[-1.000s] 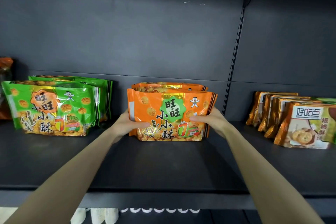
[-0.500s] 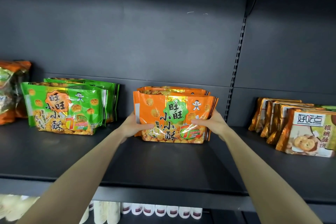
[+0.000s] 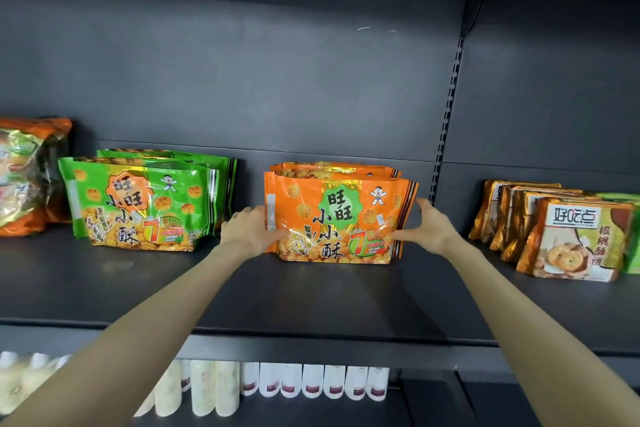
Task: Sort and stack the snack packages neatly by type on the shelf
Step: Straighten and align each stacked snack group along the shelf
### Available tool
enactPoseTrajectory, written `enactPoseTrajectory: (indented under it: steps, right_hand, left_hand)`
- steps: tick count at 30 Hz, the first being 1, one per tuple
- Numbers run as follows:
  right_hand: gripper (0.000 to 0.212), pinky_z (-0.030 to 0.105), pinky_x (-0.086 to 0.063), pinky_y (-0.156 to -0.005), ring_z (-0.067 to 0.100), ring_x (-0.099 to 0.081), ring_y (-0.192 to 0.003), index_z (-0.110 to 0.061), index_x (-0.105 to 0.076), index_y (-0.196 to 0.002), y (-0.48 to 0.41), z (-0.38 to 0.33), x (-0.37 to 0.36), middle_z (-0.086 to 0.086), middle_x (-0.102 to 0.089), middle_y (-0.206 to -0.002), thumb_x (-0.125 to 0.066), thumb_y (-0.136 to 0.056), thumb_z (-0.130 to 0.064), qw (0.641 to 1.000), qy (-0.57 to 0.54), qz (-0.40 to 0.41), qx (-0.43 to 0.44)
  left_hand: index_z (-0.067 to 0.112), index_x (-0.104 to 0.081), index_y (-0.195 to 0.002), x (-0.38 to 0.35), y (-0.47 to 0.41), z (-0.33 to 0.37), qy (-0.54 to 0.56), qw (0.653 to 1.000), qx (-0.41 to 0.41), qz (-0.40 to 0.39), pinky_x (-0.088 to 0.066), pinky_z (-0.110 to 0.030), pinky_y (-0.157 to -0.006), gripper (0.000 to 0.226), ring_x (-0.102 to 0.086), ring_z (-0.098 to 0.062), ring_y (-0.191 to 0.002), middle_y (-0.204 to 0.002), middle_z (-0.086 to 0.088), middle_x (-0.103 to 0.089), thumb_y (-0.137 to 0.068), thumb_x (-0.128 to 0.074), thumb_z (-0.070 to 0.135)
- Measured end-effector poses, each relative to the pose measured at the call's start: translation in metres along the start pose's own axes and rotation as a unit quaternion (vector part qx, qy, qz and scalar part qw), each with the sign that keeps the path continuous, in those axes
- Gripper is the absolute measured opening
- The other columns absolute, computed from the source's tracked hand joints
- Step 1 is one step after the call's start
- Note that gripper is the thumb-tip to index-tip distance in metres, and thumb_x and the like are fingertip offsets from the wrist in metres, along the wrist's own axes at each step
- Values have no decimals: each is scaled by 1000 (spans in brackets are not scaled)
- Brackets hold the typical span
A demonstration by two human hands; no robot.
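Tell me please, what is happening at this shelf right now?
A person is tidying snack bags on a dark shelf. The left hand grips the left edge of the front orange bag, and the right hand rests against its right edge with fairly straight fingers. The bag stands upright in front of other orange bags. Green bags stand apart to the left, biscuit packs to the right.
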State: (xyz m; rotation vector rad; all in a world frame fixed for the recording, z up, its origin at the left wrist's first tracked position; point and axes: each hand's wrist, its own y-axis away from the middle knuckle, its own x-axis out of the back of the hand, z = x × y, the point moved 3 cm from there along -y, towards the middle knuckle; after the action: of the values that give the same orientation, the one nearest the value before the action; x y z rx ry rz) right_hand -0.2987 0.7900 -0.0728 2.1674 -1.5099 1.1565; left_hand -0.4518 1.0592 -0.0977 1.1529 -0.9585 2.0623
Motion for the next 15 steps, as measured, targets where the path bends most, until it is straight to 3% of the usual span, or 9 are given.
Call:
enactPoseTrajectory:
  steps: [4, 9, 15]
  right_hand:
    - [82, 43, -35, -108, 31, -35, -136, -7, -31, -144, 21, -9, 9, 16, -39, -146, -77, -78, -25, 996, 85, 18, 0]
    - [58, 41, -42, -101, 29, -47, -125, -6, -50, -131, 52, -46, 4, 13, -51, -136, -73, -81, -26, 991, 124, 38, 25]
    - [52, 40, -43, -99, 29, -49, -124, -10, -51, -131, 90, -121, -53, 11, -48, -140, -68, -84, -25, 987, 145, 19, 59]
  left_hand:
    - [13, -53, -113, 22, 12, -2, -72, 996, -47, 18, -44, -41, -89, 53, -54, -30, -108, -113, -9, -59, -83, -58, 57]
    - [11, -53, -120, 63, 36, -18, -117, 986, -106, 55, -45, -39, -88, 51, -53, -30, -113, -118, -11, -59, -88, -54, 50]
    - [15, -51, -124, 110, 74, -81, -141, 978, -140, 58, -40, -39, -95, 50, -51, -31, -118, -122, -11, -59, -88, -53, 50]
